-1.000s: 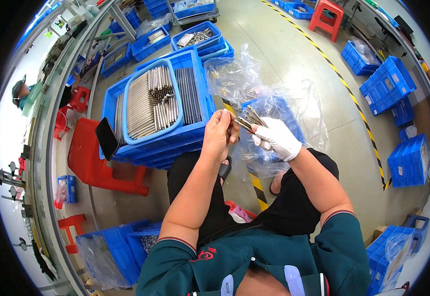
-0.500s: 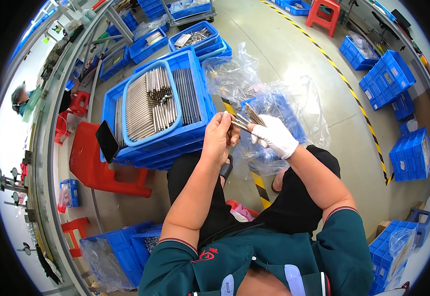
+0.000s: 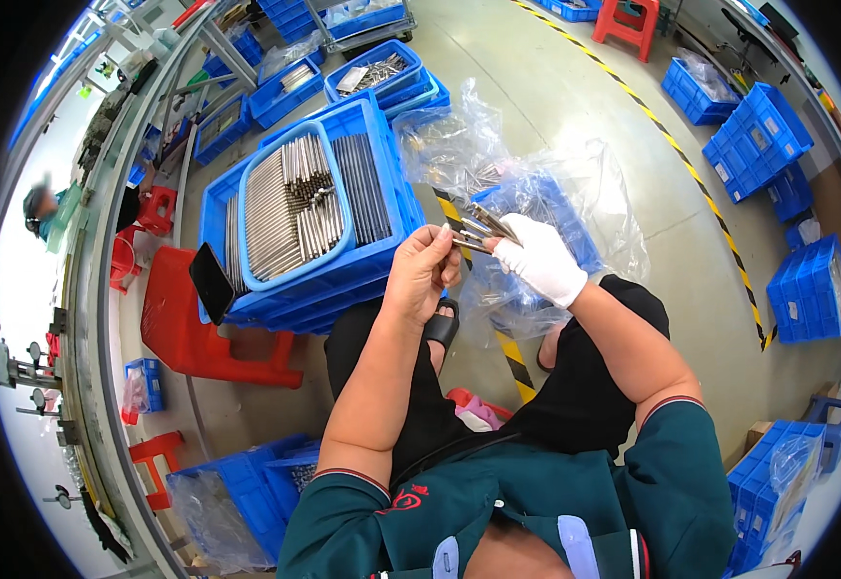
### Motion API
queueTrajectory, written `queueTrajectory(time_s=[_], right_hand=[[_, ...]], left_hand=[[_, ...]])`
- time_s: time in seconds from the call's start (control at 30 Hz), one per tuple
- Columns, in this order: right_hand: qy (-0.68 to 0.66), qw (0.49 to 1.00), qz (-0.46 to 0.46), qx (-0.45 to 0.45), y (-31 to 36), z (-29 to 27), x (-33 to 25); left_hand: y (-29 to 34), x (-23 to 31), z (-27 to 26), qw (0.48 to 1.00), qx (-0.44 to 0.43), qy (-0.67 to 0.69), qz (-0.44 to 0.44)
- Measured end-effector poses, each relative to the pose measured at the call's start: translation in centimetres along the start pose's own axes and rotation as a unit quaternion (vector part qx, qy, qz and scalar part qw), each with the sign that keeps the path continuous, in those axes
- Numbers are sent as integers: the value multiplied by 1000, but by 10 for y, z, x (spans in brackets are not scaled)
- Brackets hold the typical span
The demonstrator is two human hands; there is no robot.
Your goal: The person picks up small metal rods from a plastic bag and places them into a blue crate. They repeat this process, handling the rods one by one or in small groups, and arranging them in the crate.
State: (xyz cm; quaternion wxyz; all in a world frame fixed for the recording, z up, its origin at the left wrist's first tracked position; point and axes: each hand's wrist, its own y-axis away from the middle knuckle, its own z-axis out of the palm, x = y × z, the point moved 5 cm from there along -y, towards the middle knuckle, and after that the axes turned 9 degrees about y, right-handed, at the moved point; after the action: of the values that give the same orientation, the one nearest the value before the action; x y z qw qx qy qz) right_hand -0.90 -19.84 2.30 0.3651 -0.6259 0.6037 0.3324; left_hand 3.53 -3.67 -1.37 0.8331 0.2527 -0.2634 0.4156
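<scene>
My right hand [image 3: 543,261], in a white glove, is closed round a small bunch of slim metal rods [image 3: 486,222] that fan out toward the upper left. My bare left hand [image 3: 422,269] pinches the end of one rod at the bunch's left side. Just left of my hands, a light-blue tray [image 3: 348,217] holds rows of similar shiny rods [image 3: 276,214], with a shorter stack on its right part. It rests on a blue crate [image 3: 407,207], where darker rods [image 3: 360,188] lie beside the tray. Beyond my right hand is a plastic-lined blue crate [image 3: 575,217].
A dark phone [image 3: 211,283] leans at the crate's left corner. A red stool [image 3: 174,318] stands left of the stacked crates. Clear plastic sheeting [image 3: 614,203] spreads over the crate ahead. More blue crates [image 3: 758,135] line the right side. A person [image 3: 42,205] is at the far left.
Both hands stay together at the rods, with small finger shifts. My left foot shows more beside the crates. The whole view has shifted slightly.
</scene>
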Motion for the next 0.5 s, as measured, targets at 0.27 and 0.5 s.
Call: queueTrajectory(time_s=[0.27, 0.5], right_hand=[[-11, 1000, 14, 3, 2, -4, -8], [0, 999, -17, 27, 3, -3, -9]], left_hand=[[-1, -3, 2, 996, -23, 84, -23], [0, -10, 5, 1000, -1, 12, -3]])
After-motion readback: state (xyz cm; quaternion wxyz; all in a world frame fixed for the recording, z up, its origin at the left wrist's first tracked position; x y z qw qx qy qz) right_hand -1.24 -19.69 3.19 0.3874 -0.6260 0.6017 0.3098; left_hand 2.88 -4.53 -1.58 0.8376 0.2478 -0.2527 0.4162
